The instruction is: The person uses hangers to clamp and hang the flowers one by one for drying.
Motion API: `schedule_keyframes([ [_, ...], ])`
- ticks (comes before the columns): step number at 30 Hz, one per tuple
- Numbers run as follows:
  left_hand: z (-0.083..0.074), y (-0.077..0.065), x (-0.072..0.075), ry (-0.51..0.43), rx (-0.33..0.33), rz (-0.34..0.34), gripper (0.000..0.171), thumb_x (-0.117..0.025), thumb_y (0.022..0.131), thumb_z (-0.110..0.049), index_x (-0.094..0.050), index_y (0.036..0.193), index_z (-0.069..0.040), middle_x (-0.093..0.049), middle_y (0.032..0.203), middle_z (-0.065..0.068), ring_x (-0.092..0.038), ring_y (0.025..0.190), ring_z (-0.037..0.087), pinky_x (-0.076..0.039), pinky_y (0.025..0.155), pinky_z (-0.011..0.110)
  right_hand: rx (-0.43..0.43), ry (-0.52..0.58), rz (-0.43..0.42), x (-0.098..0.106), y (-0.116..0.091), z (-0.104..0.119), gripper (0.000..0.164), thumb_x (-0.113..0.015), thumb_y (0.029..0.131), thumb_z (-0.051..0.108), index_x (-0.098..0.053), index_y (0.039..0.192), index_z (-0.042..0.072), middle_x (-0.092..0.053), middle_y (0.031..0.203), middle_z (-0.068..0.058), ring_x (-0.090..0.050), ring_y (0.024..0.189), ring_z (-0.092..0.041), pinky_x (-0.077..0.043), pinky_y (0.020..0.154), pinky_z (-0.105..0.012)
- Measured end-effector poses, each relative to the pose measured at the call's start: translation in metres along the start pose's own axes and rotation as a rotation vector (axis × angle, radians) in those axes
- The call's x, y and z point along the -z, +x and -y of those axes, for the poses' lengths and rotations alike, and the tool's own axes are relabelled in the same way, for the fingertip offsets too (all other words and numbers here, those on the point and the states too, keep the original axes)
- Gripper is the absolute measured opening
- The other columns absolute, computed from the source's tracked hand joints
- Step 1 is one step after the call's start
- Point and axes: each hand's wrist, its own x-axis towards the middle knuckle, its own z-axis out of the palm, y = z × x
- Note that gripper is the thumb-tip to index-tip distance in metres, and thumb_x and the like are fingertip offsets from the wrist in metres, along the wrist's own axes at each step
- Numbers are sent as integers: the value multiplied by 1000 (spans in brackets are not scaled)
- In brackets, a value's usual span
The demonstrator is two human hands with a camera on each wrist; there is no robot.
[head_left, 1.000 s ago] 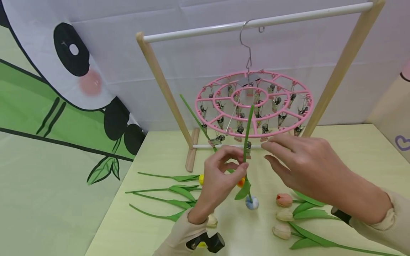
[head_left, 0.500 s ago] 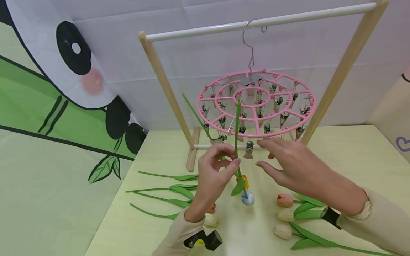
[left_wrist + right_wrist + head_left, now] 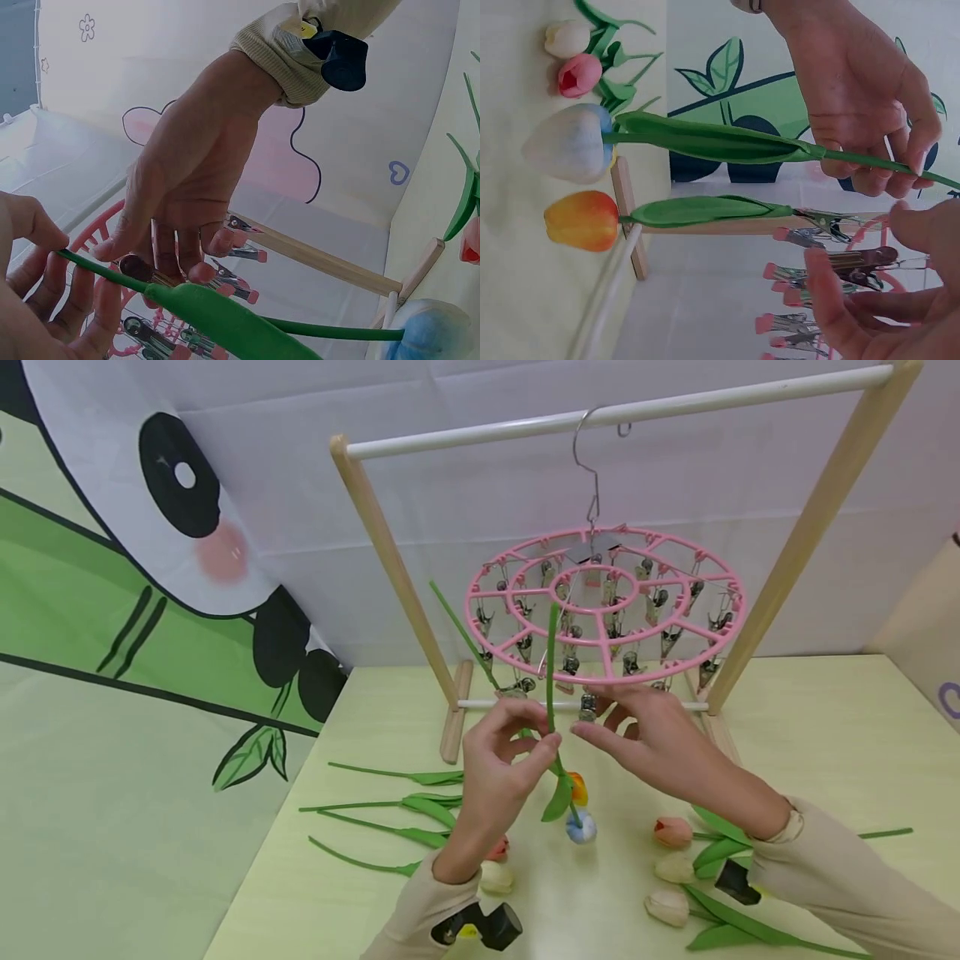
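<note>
**Blue-and-white tulip with green stem (image 3: 581, 828) head-down before round pink plastic clip hanger (image 3: 604, 647)**

Left hand (image 3: 501, 768) pinches the tulip's stem, below hanger's front rim. Right hand (image 3: 654, 737) curves about a dark metal clip (image 3: 588, 707) at that rim; cannot tell whether it presses. Orange-yellow tulip (image 3: 581, 220) hangs clipped at hanger's left front. Pale tulips (image 3: 667, 907) on pale yellow table (image 3: 397, 714) below hanger.

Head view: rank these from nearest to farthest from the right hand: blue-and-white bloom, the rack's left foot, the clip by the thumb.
From the right hand:
1. Clip: right at the fingertips.
2. Blue-and-white bloom: below and left of the hand.
3. Rack's left foot: farther left, beyond the left hand.
</note>
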Motion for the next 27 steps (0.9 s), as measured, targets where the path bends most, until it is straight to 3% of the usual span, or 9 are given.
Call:
schedule_keyframes([
  [3, 1, 1, 0, -6, -12, 3, 17, -61, 81, 2, -57, 98, 5, -55, 93, 14, -57, 81, 19, -56, 69, 25, 0, 35, -38, -3, 4, -3, 38, -67, 89, 26, -63, 122, 8, -61, 79, 1, -55, 66, -10, -46, 53, -24],
  [6, 2, 3, 0, -8, -19, 7, 17, -61, 82, 3, -57, 98, 5, -55, 92, 15, -57, 80, 20, -56, 68, 24, -5, 81, -70, -5, 6, -4, 25, -66, 90, 23, -69, 111, 10, -59, 70, 5, -54, 61, -10, -42, 50, -25],
  [12, 4, 4, 0, 0, -14, 7, 17, -61, 82, 4, -57, 98, 5, -55, 91, 16, -57, 80, 21, -56, 69, 25, -48, 153, -49, -2, 6, -4, 16, -70, 87, 25, -71, 96, 12, -65, 76, 3, -61, 64, -9, -51, 50, -26],
  [16, 5, 4, 1, 0, -2, 4, 18, -60, 82, 5, -57, 99, 4, -55, 93, 13, -56, 81, 20, -56, 71, 26, -55, 218, -10, 1, 6, -4, 19, -73, 84, 22, -71, 98, 8, -67, 77, 0, -62, 60, -10, -53, 47, -29],
  [19, 5, 5, 1, -1, 4, -1, 18, -61, 82, 5, -57, 99, 4, -56, 93, 14, -57, 81, 21, -57, 71, 28, -39, 233, 0, 2, 6, -5, 20, -73, 84, 17, -70, 101, 5, -69, 78, -1, -64, 61, -8, -55, 52, -27],
  [27, 9, 5, 4, 0, 9, -24, 18, -61, 81, 5, -57, 98, 6, -56, 93, 15, -56, 82, 23, -56, 70, 26, 44, 106, 44, 2, 7, -10, 16, -71, 85, 15, -70, 99, 7, -68, 77, 3, -62, 62, -3, -55, 56, -23],
])
